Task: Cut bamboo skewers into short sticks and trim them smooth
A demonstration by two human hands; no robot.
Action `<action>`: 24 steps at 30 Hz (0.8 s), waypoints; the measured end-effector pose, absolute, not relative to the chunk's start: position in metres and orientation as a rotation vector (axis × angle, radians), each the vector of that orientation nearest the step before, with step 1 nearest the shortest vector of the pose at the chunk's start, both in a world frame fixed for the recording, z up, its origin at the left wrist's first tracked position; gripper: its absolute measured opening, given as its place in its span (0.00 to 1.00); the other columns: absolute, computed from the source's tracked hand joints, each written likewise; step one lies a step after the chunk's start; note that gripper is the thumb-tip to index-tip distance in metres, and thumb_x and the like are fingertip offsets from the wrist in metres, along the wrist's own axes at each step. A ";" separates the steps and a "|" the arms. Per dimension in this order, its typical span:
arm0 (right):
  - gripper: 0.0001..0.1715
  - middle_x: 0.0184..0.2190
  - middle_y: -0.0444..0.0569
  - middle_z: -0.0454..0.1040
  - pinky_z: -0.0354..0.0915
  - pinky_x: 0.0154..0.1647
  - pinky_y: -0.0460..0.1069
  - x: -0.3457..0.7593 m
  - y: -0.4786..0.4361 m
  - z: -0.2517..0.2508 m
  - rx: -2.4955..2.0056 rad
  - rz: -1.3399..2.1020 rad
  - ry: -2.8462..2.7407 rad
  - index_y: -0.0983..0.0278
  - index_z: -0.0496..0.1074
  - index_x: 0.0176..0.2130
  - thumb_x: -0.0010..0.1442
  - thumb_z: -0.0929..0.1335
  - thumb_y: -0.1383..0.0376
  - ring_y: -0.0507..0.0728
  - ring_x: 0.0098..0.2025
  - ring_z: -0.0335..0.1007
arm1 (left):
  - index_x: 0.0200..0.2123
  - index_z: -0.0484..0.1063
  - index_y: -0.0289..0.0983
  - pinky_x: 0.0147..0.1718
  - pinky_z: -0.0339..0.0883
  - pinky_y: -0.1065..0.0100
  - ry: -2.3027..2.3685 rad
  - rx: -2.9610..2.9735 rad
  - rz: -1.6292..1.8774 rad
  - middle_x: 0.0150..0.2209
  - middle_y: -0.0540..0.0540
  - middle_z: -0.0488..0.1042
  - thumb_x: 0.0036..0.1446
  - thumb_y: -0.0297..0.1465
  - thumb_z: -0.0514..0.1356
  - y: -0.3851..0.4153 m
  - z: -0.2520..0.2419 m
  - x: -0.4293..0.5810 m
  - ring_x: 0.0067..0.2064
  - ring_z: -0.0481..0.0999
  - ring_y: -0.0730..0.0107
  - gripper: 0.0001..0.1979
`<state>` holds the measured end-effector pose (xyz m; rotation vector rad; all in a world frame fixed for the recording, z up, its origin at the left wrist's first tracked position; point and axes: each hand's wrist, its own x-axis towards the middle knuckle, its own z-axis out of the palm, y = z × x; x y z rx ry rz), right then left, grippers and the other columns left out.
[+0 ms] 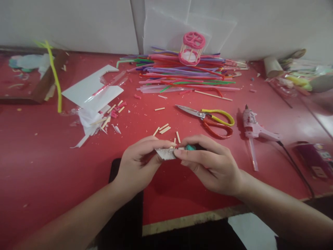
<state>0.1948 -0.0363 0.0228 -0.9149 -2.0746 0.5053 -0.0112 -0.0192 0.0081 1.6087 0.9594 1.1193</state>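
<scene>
My left hand (139,161) and my right hand (210,163) meet over the red table (39,166), both pinched on a small silvery-white strip (165,153) held between them. A teal bit (190,147) shows in my right hand's fingers; I cannot tell what it is. Short wooden stick pieces (163,129) lie just beyond the hands. Yellow and red handled scissors (208,118) rest to the right of them.
A pink glue gun (253,128) with a black cord lies at the right. A pile of coloured straws (182,73) and a pink round cage-like piece (191,48) sit at the back. White card and plastic scraps (91,93) lie at the left. A dark phone (116,170) lies under my left wrist.
</scene>
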 end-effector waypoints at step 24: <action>0.17 0.44 0.54 0.73 0.73 0.41 0.48 0.196 -0.035 0.022 -0.881 0.672 -2.042 0.63 0.75 0.48 0.61 0.67 0.75 0.53 0.43 0.74 | 0.40 0.80 0.43 0.28 0.67 0.73 0.875 1.613 1.127 0.31 0.49 0.75 0.61 0.24 0.61 -0.019 0.005 -0.013 0.30 0.74 0.74 0.10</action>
